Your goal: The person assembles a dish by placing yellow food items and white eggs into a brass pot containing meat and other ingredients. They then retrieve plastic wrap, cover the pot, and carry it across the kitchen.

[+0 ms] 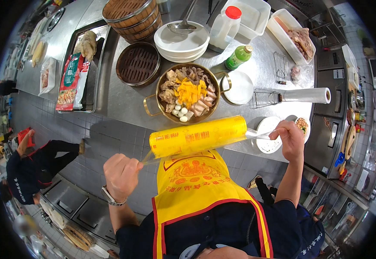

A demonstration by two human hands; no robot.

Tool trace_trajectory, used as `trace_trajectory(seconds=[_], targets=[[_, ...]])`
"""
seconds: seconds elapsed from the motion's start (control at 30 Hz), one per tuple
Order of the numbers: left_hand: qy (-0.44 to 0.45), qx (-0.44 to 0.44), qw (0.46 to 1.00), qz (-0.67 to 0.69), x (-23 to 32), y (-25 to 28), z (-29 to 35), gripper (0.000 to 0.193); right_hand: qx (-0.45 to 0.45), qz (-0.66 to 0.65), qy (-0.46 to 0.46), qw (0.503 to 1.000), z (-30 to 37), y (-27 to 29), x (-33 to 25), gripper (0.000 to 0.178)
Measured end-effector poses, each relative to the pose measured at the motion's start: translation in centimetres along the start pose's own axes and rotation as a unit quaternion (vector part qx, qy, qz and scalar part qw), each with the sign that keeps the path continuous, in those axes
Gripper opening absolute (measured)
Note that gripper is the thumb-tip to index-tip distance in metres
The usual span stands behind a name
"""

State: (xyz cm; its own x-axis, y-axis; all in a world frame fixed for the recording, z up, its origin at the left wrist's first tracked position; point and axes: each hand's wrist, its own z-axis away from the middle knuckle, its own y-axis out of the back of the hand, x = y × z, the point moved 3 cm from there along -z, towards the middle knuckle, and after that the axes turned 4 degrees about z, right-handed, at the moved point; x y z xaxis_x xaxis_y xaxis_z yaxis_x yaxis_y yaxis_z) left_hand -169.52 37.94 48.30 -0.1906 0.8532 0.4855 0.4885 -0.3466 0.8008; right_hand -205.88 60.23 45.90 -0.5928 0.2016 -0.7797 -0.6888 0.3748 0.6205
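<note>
On the table (pixel 121 105): the pan (pixel 166 114) stood near the front edge, uncovered, with yellow pieces (pixel 190 93) heaped amid its food.
Roll (pixel 198 137): it lay crosswise between the hands, just this side of the pan; what bore its weight could not be told.
Right hand (pixel 290 140): closed, gripping film (pixel 259 134) beyond the roll's right end.
Left hand (pixel 121 177): closed, gripping film near the left end.
Film: drawing it taut seemed the step in hand; the next move seemed to call for an even pull.

Ladle (pixel 182 29) on white plates (pixel 166 39), beside stacked steamers (pixel 137 26).
</note>
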Motion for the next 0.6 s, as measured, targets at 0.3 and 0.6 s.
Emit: trace_trajectory(seconds=[0.3, 0.6], targets=[[-0.006, 0.0, 1.0, 0.003, 0.6, 1.5, -0.5, 0.024, 0.007, 0.031, 0.024, 0.999, -0.7, 0.9, -1.7, 0.014], [-0.03, 0.018, 0.999, -0.009, 1.1, 2.9, -1.8, 0.021, 0.023, 0.019, 0.024, 0.999, -1.9, 1.6, -2.6, 0.012]])
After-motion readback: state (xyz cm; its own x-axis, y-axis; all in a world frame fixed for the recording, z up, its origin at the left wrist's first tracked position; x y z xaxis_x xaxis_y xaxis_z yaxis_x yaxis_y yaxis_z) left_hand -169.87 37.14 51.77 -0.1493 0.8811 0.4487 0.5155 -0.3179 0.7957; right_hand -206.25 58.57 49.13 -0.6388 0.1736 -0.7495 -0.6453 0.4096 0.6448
